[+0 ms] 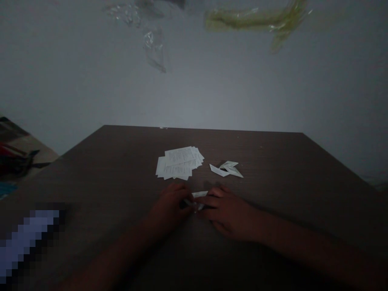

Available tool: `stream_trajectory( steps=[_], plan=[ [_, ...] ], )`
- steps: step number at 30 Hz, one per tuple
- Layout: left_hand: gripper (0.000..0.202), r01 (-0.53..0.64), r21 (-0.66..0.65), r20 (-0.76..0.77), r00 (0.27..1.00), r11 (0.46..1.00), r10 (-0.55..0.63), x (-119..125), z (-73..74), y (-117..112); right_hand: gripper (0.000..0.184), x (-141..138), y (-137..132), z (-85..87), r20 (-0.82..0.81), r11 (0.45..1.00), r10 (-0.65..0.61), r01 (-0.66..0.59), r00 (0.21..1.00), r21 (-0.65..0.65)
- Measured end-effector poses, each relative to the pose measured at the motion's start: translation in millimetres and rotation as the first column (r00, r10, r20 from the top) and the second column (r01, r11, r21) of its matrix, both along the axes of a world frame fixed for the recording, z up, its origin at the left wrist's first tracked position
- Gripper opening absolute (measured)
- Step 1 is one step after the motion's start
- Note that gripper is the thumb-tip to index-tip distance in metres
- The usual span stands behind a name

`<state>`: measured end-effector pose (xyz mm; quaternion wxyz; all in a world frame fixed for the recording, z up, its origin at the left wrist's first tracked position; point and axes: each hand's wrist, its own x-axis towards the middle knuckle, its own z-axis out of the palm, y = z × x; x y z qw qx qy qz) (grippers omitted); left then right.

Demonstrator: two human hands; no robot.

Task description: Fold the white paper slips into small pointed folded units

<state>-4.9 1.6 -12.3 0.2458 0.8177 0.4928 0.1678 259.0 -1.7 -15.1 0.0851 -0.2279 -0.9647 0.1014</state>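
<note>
a small folded piece of white paper [196, 199] sits between the person's two bare hands, its visible strip running roughly left to right across the view. the left hand [171, 207] comes in from the lower left and the right hand [226, 213] from the lower right, both about equally near the paper. the grip is narrow, with both hands closed on the paper and meeting around it, and the fingers of the right hand [212, 198] lie over its right end; the dim light hides which fingertips pinch it. just beyond the hands, a loose fanned stack of white rectangular printed paper slips [179, 163] lies to the left, and a small cluster of pointed folded white paper pieces [227, 169] lies to the right. all of this rests on a dark brown wood-grain table [266, 169]. past its far edge rises a pale grey wall [194, 85], with a scrap of clear plastic film [154, 50] and a translucent yellow-green plastic strip [254, 20] high in view. a dark heap of cloth [15, 153] sits at the far left, and a pixelated blurred patch [28, 242] covers the lower left.
</note>
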Motion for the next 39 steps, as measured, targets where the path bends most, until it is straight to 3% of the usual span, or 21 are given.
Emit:
stream_trajectory(
  steps=[5,15,18,20,22,28,34,39],
  plan=[
    [0.007,-0.01,0.017,0.032,0.999,1.0,0.009,-11,0.6,12,0.043,0,0,0.6,0.003,0.999,-0.014,0.014,1.0,-0.042],
    [0.006,-0.013,0.007,-0.117,0.993,1.0,0.014,-30,3.7,16,0.041,3,3,-7.1,-0.036,1.0,0.01,-0.011,0.999,-0.016],
    [0.019,0.061,0.069,-0.133,0.99,0.996,-0.052,-23,8.2,7,0.046,1,2,-9.2,-0.075,0.999,-0.023,0.021,0.997,-0.025],
    [0.031,0.169,0.051,-0.15,0.976,0.984,-0.159,-15,11.7,0,0.05,0,2,-10.8,-0.094,0.997,-0.072,0.069,0.993,-0.033],
    [0.033,0.204,0.02,-0.181,0.964,0.979,-0.197,-7,14.5,-6,0.051,-1,1,-12.0,-0.101,0.995,-0.098,0.094,0.99,-0.037],
    [0.013,0.064,-0.009,-0.148,0.987,0.998,-0.064,5,11.9,-11,0.047,0,3,-15.2,-0.125,1.0,-0.011,0.01,0.992,-0.008],
    [0.015,0.023,-0.019,-0.028,0.999,1.0,-0.024,-5,2.7,-1,0.041,3,4,-15.8,-0.093,0.999,0.014,-0.011,0.996,0.034],
    [0.014,0.0,0.049,-0.039,0.999,0.999,0.002,-5,1.4,0,0.043,5,5,-17.0,-0.129,1.0,0.016,-0.013,0.992,0.027]
  ],
)
